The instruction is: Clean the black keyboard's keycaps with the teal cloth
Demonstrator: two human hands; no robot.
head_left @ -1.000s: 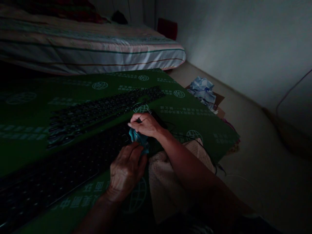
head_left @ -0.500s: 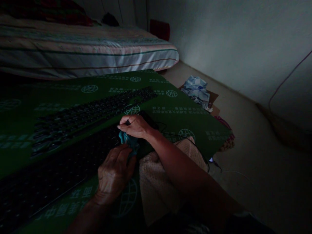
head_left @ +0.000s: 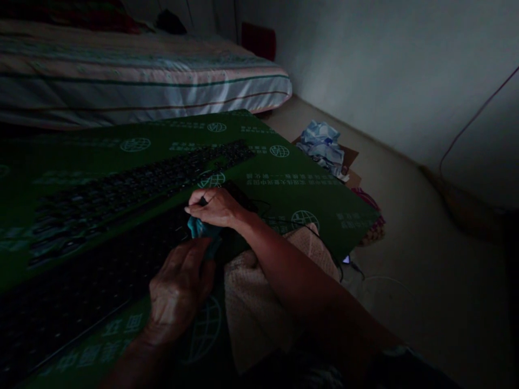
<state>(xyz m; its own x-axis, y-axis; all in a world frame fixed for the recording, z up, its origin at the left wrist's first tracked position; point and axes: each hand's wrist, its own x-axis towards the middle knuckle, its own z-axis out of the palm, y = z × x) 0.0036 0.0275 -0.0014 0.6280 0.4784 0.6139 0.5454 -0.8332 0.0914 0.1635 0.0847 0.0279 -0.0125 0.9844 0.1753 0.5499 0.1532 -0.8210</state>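
A small blue-green cloth (head_left: 198, 227) is bunched between my two hands over the right end of a black keyboard (head_left: 93, 289). My right hand (head_left: 214, 207) is closed, thumb and fingers pinched at the cloth's upper edge. Lower and nearer, my left hand (head_left: 178, 283) curls its fingers round the cloth's other end. Whether a small piece sits inside the cloth cannot be made out in the dim light. Behind the keyboard, rows of loose black keycaps (head_left: 121, 189) lie in a long band on the green board (head_left: 267, 194).
A beige cloth (head_left: 255, 302) lies under my right forearm. A thin black cable (head_left: 279, 220) runs to the board's right edge. Crumpled paper (head_left: 322, 143) and cardboard are on the floor (head_left: 405, 227). A bed (head_left: 141, 92) stands beyond the board, a wall (head_left: 385, 81) to the right.
The view has shifted slightly, so the scene sits a little further left. Both hands stay at the cloth in nearly the same pose.
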